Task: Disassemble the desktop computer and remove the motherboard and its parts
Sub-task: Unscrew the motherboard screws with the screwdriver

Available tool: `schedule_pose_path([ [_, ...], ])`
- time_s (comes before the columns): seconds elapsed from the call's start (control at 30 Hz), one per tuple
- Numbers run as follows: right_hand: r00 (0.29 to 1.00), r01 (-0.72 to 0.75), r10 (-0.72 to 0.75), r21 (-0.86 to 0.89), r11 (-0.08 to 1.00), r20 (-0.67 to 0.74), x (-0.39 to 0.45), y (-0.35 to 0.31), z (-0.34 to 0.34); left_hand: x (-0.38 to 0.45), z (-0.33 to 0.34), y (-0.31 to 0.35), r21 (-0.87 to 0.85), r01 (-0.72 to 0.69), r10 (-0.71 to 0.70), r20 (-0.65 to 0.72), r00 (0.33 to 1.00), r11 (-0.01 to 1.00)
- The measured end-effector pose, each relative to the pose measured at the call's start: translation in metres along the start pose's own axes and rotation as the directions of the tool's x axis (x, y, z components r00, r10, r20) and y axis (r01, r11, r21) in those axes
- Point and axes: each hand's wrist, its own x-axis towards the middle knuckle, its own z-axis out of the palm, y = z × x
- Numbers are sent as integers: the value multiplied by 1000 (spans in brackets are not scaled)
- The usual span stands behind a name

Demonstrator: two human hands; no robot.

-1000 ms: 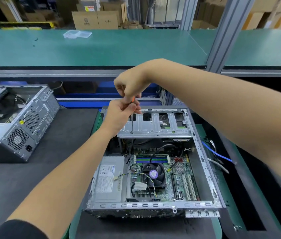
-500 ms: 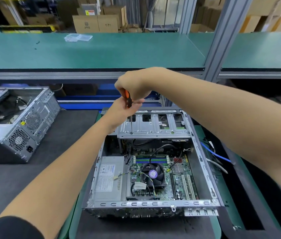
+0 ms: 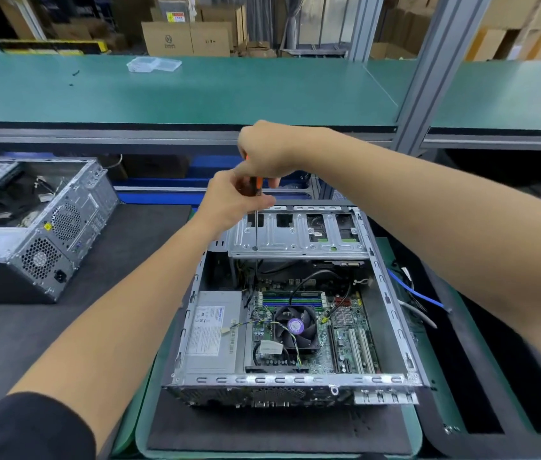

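One open desktop computer case [image 3: 295, 327] lies on the desk [image 3: 63, 327] mat, motherboard [image 3: 345, 327] inside. I see my right hand [image 3: 269, 151] and left hand [image 3: 232, 200] fingers clamped on the screwdriver [image 3: 256, 207], its tip at the drive cage [image 3: 299, 234].

Bright, even overhead light; soft shadows, sharp centre, wide-angle bending at the edges.

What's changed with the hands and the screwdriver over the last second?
Little: both hands, left hand and right hand, keep gripping the orange screwdriver, its shaft standing on the drive cage; more handle shows now. The computer case and motherboard stayed put.
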Motion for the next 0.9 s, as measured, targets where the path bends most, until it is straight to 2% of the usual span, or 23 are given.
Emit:
schedule_pose_path([
  [0.1,997,69,-65,-97,993,41,-3,-3,-1,3,1,2,68,13,-14,12,1000,998],
  [0.2,990,130,-122,-129,983,66,-4,0,-2,2,-3,0,-33,43,-34,230,973,999],
  [0.27,987,144,-136,-83,986,87,-5,1,-2,-1,-6,-5,-117,43,-8,287,958,992],
  [0.37,983,135,-148,118,984,107,-8,4,-2,-4,-5,-5,-150,38,-10,182,983,988],
  [0.43,987,119,-136,185,975,81,-7,8,-2,-4,-3,-2,-116,27,-13,119,993,993],
  [0.5,997,63,-68,161,985,24,-4,12,0,-1,-3,-1,-98,29,-23,64,998,995],
  [0.6,993,-27,28,15,1000,-118,1,13,9,4,-3,-1,-20,59,-59,4,998,998],
  [0.67,989,-22,17,-37,999,-146,2,8,15,6,-1,2,73,44,-45,5,999,996],
  [0.73,993,18,-25,-59,998,-116,1,5,16,6,1,3,114,22,-23,9,1000,993],
  [0.8,996,68,-70,-34,997,-63,-3,5,11,6,-1,1,67,42,-46,62,997,997],
  [0.9,992,126,-126,2,992,29,-6,8,4,1,-8,-2,-139,85,-45,269,962,987],
])
